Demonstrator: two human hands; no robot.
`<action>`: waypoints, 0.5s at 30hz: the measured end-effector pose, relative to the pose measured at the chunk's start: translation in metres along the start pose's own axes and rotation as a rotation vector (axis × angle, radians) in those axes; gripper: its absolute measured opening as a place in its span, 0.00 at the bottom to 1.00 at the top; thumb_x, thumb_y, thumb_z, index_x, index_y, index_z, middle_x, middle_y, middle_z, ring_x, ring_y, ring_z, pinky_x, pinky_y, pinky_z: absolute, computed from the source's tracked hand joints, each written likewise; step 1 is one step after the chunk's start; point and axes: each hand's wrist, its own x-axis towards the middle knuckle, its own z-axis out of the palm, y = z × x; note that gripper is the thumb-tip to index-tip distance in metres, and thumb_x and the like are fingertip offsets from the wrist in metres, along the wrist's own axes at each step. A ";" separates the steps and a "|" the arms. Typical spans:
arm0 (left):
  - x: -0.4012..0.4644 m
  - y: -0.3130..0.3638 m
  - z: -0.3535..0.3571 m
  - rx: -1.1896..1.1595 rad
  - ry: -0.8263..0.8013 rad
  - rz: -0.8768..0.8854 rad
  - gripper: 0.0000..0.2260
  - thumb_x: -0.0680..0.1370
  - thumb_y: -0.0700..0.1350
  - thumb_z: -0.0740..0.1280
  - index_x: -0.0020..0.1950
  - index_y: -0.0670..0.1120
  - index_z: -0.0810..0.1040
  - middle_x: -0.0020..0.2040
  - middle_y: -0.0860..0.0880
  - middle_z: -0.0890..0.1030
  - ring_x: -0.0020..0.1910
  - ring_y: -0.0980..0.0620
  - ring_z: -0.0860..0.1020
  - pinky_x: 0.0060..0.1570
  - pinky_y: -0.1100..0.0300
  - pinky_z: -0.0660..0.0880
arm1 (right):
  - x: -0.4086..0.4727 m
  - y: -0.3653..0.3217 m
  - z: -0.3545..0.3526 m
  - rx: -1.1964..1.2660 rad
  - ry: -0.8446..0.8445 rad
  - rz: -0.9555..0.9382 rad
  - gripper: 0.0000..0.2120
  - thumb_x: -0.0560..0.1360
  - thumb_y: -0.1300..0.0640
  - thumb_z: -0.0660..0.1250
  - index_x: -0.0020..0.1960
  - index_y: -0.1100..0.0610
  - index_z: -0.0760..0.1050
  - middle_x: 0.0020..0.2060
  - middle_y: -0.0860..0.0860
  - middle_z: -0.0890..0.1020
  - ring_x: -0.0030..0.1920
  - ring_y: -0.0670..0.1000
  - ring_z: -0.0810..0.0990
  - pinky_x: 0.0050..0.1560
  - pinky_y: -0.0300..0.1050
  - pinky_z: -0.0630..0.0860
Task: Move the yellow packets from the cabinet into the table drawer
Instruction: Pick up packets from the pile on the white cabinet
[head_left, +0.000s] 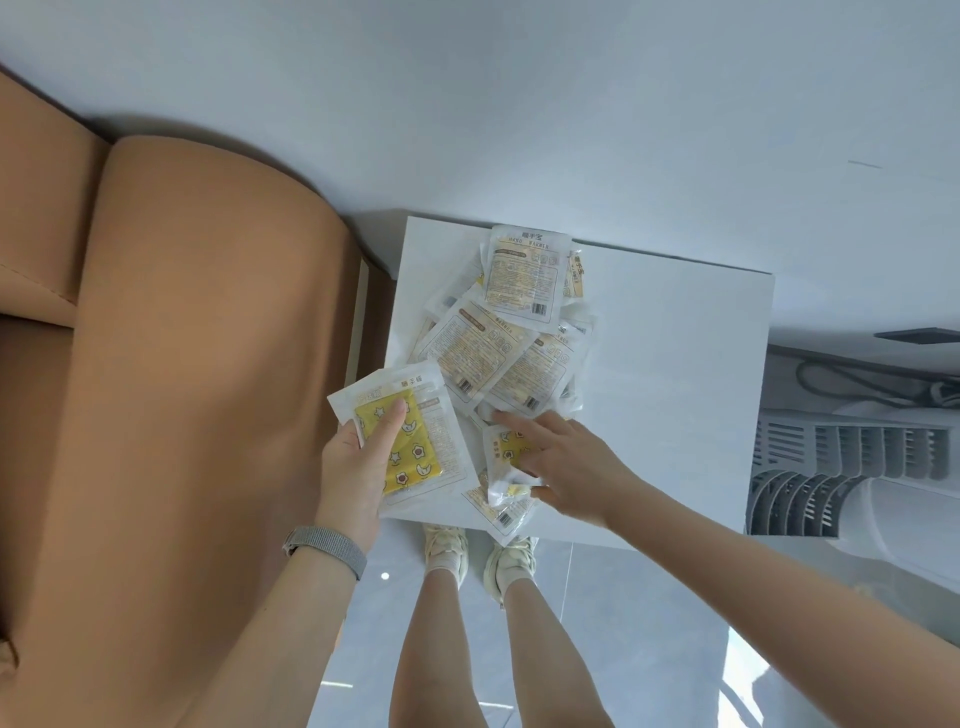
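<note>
Evidently little is done: the left hand (358, 467) grips one yellow packet (410, 447), thumb across its front, while the right hand (566, 467) reaches with straight fingers onto another packet (511, 449) beneath them. Beyond both hands a heap of packets (498, 338) covers the white desk (675, 389); no drawer shows.

clear-wrapped yellow packets (511, 332) lie heaped and overlapping on the white tabletop (675, 389), mostly printed backs up; one star-patterned packet (410, 441) is raised at the heap's left edge.
</note>
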 end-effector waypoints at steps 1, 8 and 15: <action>0.000 0.000 0.000 0.002 -0.004 -0.002 0.06 0.76 0.48 0.71 0.52 0.50 0.82 0.45 0.51 0.86 0.44 0.50 0.85 0.41 0.55 0.81 | 0.002 -0.001 -0.003 -0.024 -0.014 0.007 0.08 0.65 0.56 0.78 0.42 0.53 0.82 0.73 0.49 0.68 0.61 0.58 0.72 0.56 0.54 0.75; -0.001 -0.002 -0.001 -0.006 0.001 -0.005 0.13 0.76 0.49 0.71 0.59 0.48 0.81 0.49 0.48 0.86 0.47 0.48 0.85 0.42 0.54 0.81 | 0.013 -0.004 0.000 -0.285 -0.120 0.084 0.14 0.63 0.54 0.80 0.47 0.53 0.83 0.66 0.54 0.72 0.67 0.59 0.67 0.67 0.56 0.64; -0.001 -0.006 -0.003 0.001 0.012 -0.003 0.12 0.76 0.49 0.71 0.58 0.48 0.81 0.49 0.49 0.86 0.46 0.50 0.85 0.39 0.56 0.81 | 0.011 -0.011 0.005 -0.312 -0.066 0.017 0.13 0.57 0.62 0.78 0.39 0.51 0.82 0.46 0.52 0.76 0.48 0.56 0.77 0.58 0.47 0.66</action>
